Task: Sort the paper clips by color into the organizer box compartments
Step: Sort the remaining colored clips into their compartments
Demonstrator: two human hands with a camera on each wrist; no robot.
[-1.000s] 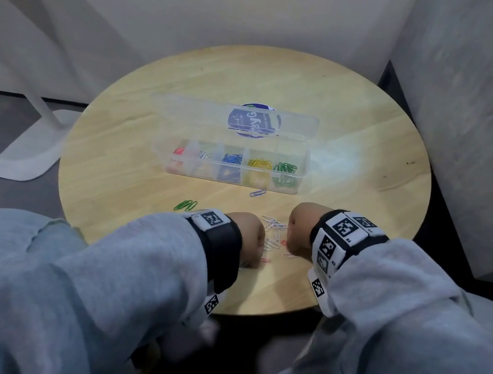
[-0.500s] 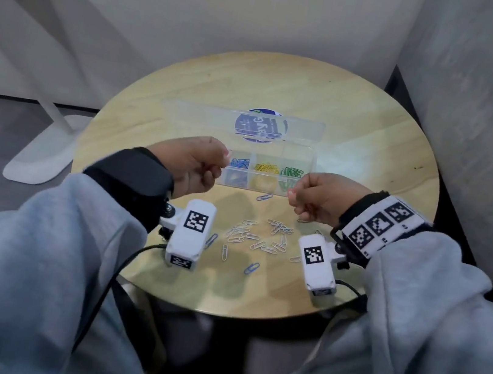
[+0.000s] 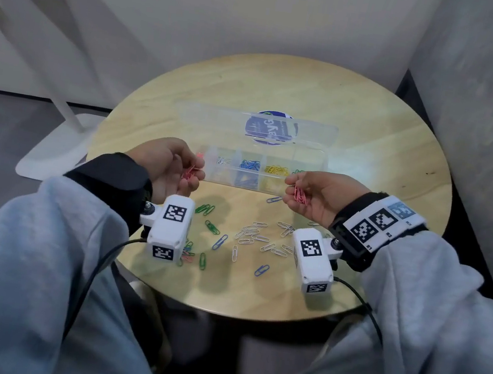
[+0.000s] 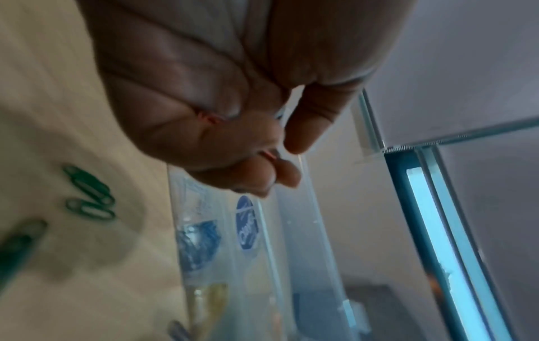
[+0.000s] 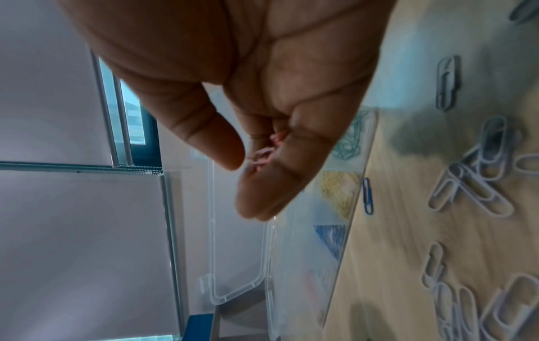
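Both hands are raised palm-up over the round pale-wood surface [image 3: 374, 135], each curled round a small bunch of red paper clips — the left hand [image 3: 171, 169] holds its bunch [image 3: 190, 172] near the left end of the clear plastic organizer box [image 3: 259, 176], the right hand [image 3: 323, 198] holds its own [image 3: 300, 195] near the right end. White paper clips [image 3: 263, 237] lie scattered on the surface between the wrists, with green [image 3: 205, 209] and blue ones [image 3: 261, 269] nearby.
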